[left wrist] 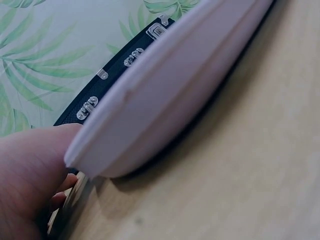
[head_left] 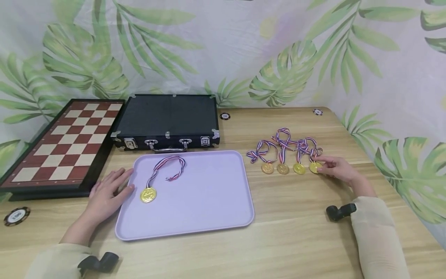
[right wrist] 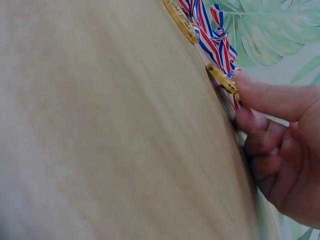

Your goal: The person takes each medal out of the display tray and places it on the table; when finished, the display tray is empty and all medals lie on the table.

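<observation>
A lilac tray (head_left: 209,193) holds a gold medal (head_left: 148,195) on a red-white-blue ribbon (head_left: 167,166), beside a black case (head_left: 167,120), a red-and-cream chequered board (head_left: 66,143) and a green-leaf backdrop (head_left: 278,58).

No text, brand or number can be read anywhere in these views. The poker chip (head_left: 225,116) beside the black case (head_left: 167,121) has a pale centre with a mark on it, too small to make out, and so do the chip (head_left: 317,112) near the tabletop's far edge and the chip (head_left: 16,216) at the near left. The gold medals (head_left: 282,168) carry embossed faces, but no lettering on them is legible.
</observation>
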A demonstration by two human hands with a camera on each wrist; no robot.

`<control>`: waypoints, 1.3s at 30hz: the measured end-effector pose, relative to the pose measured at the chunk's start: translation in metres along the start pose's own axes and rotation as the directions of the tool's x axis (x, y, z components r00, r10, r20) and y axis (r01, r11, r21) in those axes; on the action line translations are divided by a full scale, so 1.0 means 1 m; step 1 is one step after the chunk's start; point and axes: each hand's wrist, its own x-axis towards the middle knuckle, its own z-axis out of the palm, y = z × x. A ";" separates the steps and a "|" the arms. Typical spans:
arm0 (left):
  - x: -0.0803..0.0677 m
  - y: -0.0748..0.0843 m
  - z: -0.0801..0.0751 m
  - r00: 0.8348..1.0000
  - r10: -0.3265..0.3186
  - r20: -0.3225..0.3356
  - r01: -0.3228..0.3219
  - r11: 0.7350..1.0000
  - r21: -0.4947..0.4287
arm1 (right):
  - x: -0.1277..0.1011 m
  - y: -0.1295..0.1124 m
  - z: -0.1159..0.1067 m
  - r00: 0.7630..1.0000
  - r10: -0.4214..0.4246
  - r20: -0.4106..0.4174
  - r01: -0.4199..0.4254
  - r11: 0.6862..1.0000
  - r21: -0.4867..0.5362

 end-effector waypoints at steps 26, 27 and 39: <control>-0.001 0.000 0.000 1.000 0.010 -0.017 -0.011 1.000 -0.007 | 0.021 -0.208 0.109 0.816 -0.554 0.167 0.474 0.806 0.356; -0.001 0.001 0.000 1.000 0.010 -0.017 -0.010 1.000 -0.006 | 0.024 -0.217 0.124 0.795 -0.573 0.199 0.479 0.795 0.372; -0.001 0.003 0.000 1.000 0.002 -0.014 -0.002 1.000 0.015 | 0.044 -0.286 0.276 0.722 -0.460 0.517 0.406 0.887 0.221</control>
